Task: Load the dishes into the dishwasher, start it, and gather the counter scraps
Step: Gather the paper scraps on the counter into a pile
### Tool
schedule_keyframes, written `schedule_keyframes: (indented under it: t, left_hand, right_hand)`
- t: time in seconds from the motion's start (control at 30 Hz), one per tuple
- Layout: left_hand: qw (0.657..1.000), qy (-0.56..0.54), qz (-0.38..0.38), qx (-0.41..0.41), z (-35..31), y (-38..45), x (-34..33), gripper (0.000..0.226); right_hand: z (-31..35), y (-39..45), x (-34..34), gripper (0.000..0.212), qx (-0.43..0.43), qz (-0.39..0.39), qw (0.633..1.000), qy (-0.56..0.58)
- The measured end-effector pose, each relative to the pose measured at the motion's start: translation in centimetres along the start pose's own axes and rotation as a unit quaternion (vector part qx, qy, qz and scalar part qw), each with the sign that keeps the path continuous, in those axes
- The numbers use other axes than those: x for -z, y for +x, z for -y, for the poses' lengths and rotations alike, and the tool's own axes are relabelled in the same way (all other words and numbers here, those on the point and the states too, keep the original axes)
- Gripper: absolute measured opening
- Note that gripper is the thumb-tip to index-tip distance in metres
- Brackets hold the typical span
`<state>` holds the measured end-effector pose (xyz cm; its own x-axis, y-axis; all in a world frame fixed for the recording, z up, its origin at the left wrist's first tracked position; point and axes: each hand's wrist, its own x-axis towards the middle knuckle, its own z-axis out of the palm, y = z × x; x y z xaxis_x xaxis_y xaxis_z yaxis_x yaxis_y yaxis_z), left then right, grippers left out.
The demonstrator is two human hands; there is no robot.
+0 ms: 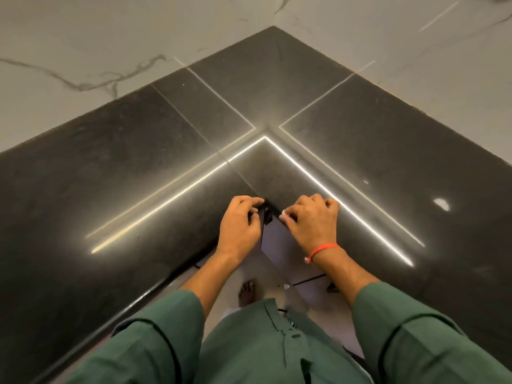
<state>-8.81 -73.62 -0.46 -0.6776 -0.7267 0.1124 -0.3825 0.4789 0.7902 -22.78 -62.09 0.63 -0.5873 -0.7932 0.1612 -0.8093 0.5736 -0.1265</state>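
A dark L-shaped tabletop (360, 151) fills the corner beneath marble walls (83, 37), streaked with light reflections. At its inner corner both hands rest with curled fingers: the left hand (240, 225) empty, the right hand (311, 220) pinching a small whitish scrap (283, 213). An orange wristband (322, 249) circles the right wrist.

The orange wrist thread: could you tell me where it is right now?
In the head view, right of centre, on the right hand's wrist, the orange thread sits over the black counter's inner corner.
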Motion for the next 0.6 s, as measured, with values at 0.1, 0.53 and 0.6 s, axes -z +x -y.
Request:
schedule_keyframes:
  t: [0.1, 0.53, 0.6]
  left_hand:
    - [0.998, 0.031, -0.026, 0.039, 0.1, -4.1, 0.9, 0.031]
    - [0.969, -0.037, -0.038, 0.243, -1.2, -18.0, 4.9, 0.027]
    - [0.964, -0.043, -0.045, 0.26, -0.4, -20.2, 6.2, 0.028]
  right_hand:
    - [-0.1, 0.2, 0.4, 0.015, 0.004, 0.023, 1.0, -0.013]
    - [7.5, -6.8, 0.7, 0.009, 0.039, 0.23, 0.908, 0.348]
    - [10.2, -9.0, 0.5, 0.008, 0.021, 0.276, 0.877, 0.393]
